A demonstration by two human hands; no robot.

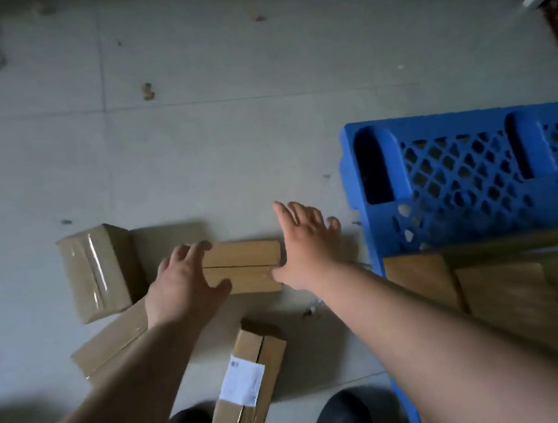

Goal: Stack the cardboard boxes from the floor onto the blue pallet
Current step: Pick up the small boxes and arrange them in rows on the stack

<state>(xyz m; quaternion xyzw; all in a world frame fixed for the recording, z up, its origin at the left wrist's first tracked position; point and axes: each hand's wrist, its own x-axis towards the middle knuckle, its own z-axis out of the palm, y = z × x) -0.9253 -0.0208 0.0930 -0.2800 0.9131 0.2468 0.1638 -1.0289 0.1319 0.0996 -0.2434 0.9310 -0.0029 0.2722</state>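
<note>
I see my left hand [183, 283] and right hand [303, 243], fingers spread, flanking a small cardboard box [244, 266] on the floor [227, 130], left of the blue pallet [466, 174].

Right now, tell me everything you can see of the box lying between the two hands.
The box is small, plain brown cardboard, lying flat on the floor left of the blue pallet. A dark seam runs lengthwise across its top, where two flaps seem to meet; no label or tape shows. The left hand rests over its left end, and the right hand, fingers spread, is at its right end.
</note>
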